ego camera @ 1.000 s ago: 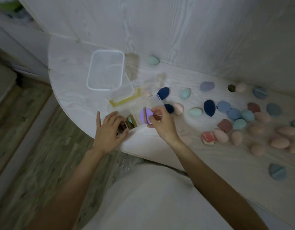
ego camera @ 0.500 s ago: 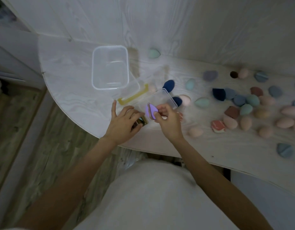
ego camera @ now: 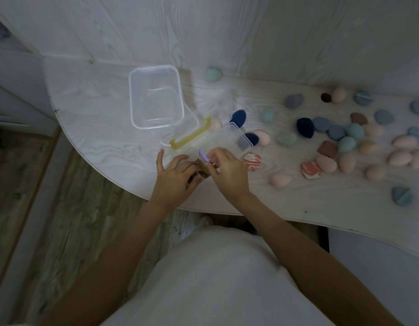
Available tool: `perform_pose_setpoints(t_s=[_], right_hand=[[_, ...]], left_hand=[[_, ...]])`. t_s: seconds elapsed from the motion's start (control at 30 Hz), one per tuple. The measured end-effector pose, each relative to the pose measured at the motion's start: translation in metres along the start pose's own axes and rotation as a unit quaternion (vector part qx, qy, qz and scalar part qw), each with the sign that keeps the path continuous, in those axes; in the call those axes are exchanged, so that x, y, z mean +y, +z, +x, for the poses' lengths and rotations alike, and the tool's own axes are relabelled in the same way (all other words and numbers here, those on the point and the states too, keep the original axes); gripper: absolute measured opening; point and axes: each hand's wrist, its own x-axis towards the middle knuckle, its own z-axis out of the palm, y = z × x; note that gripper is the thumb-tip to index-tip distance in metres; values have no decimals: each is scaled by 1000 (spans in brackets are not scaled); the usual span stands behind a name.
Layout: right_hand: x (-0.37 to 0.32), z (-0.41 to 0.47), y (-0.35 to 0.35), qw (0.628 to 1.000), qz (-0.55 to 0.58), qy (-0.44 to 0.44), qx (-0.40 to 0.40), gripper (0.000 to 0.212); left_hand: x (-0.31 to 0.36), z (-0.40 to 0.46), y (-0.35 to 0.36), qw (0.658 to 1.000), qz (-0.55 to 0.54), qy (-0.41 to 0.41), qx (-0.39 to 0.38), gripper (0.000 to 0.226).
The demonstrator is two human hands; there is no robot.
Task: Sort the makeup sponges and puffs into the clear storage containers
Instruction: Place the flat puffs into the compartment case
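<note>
I saw my right hand pinching a purple puff over the near clear container at the table's edge, my left hand gripping that container's near end.

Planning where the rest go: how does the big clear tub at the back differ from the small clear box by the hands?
The big tub is wider and stands apart, untouched; the small box is narrower and sits right by the right hand. The tub holds nothing; the box area already shows items near the left hand. The right hand pinches a purple puff there. Both are clear plastic on the table.
</note>
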Motion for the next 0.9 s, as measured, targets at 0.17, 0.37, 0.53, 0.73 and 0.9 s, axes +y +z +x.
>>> perform_pose_setpoints(t_s=[0.17,0.37,0.53,0.73,0.9], right_hand=[[-7,8,13,962,-259,-86,-19,15],[-23,11,9,970,-233,-10,-73,25],[-22,4,8,964,-260,19,-53,26],[-19,5,13,976,-215,-14,-38,16],[-33,22,24,954,-270,-62,-115,24]], left_hand=[[0,4,0,1000,-12,7,10,22],[0,4,0,1000,-4,-1,1,14],[1,5,1,1000,5,12,6,20],[-3,6,0,1000,1,-15,11,29],[-4,8,-2,1000,-2,-26,3,39]])
